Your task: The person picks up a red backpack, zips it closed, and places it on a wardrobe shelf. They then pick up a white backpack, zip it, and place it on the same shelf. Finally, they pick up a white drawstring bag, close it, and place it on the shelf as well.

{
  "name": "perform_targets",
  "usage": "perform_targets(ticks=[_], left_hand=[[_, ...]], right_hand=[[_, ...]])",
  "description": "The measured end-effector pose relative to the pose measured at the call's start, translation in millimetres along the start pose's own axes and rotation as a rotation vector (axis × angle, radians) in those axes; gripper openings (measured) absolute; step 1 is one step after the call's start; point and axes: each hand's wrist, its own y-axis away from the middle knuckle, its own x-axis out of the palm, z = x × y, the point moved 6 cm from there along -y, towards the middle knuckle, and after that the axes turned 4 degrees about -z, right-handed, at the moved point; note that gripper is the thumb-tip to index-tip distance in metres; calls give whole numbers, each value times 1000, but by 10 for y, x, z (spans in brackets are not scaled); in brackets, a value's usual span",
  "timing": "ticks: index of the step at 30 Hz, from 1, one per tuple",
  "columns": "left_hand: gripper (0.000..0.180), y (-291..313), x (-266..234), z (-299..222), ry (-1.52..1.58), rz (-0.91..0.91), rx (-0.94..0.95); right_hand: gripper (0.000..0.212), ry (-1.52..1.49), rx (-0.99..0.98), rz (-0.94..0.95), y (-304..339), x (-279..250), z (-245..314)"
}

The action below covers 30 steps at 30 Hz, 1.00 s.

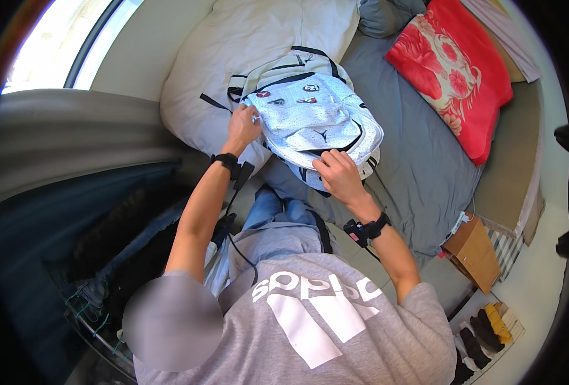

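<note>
Window far left, blown-out daylight, dark frame edge. Pale wall beside it. Grey curtain below, dropping into deep shadow near left; dark clothes hanging there. Bed spans center to far right: wrinkled grey sheet, white duvet far side, red floral pillow far right. Tan panel along bed's right side. Cardboard box right, white power strip at its edge. Near right: folded clothes on a shelf. Light tile floor between, partly hidden. White wall at right.

A home bedroom: grey-sheeted bed, white duvet, red pillow (boldly flowered) and a bright window.
</note>
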Motion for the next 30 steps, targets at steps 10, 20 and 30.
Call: perform_targets(ticks=[10,20,30], left_hand=[[25,399,55,-1417,139,467,571],[9,312,-299,-1180,144,-75,325],[13,658,-220,-776,170,31,373]], right_hand=[[10,17,-49,-34,-63,153,57],[15,-345,51,89,46,412,98],[15,-11,145,-228,-304,350,-557]])
